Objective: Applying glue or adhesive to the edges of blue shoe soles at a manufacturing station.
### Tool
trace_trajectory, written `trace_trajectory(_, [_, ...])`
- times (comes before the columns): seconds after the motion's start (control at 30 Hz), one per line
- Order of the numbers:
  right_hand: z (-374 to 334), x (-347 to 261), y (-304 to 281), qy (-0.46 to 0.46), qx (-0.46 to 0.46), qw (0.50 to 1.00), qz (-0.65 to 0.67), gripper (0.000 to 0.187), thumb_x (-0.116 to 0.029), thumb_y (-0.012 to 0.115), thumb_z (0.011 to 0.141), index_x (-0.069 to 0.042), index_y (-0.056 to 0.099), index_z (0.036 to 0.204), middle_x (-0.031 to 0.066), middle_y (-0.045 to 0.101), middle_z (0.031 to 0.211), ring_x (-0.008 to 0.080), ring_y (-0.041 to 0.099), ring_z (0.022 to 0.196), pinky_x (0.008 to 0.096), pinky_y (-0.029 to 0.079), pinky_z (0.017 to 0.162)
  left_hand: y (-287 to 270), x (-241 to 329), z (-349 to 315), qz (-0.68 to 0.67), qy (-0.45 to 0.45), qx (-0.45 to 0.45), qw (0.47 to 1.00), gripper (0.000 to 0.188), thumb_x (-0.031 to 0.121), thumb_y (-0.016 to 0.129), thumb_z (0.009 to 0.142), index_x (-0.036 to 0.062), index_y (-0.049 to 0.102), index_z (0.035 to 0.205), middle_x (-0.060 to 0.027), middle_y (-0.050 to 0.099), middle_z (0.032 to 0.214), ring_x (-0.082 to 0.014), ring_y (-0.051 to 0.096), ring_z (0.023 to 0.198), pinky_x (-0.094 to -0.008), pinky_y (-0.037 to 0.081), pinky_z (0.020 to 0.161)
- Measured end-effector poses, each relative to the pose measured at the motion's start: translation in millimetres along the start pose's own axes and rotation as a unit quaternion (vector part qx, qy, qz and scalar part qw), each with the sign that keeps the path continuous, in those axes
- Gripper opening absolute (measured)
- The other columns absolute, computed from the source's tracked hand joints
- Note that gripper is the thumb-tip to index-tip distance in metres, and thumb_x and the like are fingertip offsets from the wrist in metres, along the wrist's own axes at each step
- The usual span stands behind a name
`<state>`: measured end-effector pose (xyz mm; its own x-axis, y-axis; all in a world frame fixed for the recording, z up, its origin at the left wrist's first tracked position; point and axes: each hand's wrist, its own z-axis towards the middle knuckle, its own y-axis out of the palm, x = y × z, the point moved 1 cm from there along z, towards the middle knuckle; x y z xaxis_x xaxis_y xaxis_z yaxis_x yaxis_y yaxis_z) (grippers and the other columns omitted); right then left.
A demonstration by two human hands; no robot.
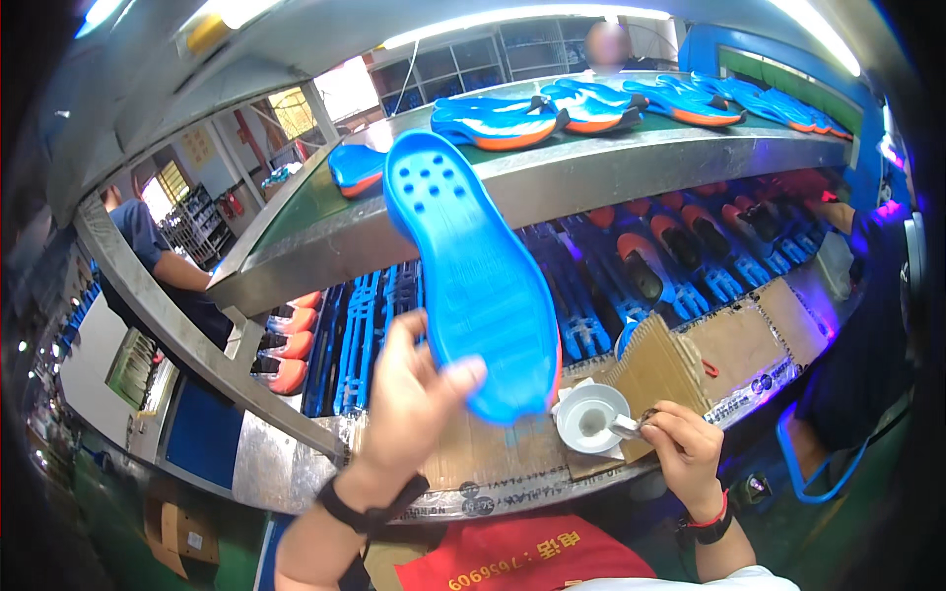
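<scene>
Shoe sole, blue, orange-edged, far end holed, left hand grasping it; right hand curled at the white cup, grip unclear; yellow writing on red apron.

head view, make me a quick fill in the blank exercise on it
The left hand holds a sole whose facing side is ____.
Of the two hands, the one nearer the white cup is the ____ one.
The upper soles combine blue with ____.

Missing words: blue; right; orange.
</scene>
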<state>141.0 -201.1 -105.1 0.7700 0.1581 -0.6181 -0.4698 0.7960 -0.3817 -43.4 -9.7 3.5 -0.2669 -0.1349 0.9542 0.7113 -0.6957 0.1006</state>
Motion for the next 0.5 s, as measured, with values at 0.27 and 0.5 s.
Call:
trace_trajectory(0.27, [-3.3,0.7,-8.6,0.022,0.014,0.999,0.019,0.011,0.002,0.069,0.068,0.001,0.063,0.077,0.015,0.064,0.082,0.0245,0.062,0.061,0.0286,0.048,0.053,-75.9,80.4,206.5,-0.288,0.023,0.003,0.957,0.043,0.015,0.041,0.095,-0.0145,0.03,0.126,-0.0284,0.04,0.129,-0.0331,0.047,0.117,-0.0371,0.045,0.097])
trace_trajectory(0.5, [-9.8,17.3,-32.9,0.033,0.064,0.997,0.022,0.008,0.002,0.067,0.07,0.001,0.063,0.076,0.0153,0.064,0.081,0.0193,0.059,0.055,0.0247,0.043,0.048,-53.7,48.1,130.5,-0.013,0.112,0.077,0.991,0.031,0.02,0.043,0.095,-0.0066,0.041,0.112,-0.019,0.056,0.107,-0.0219,0.061,0.074,-0.0251,0.052,0.06])
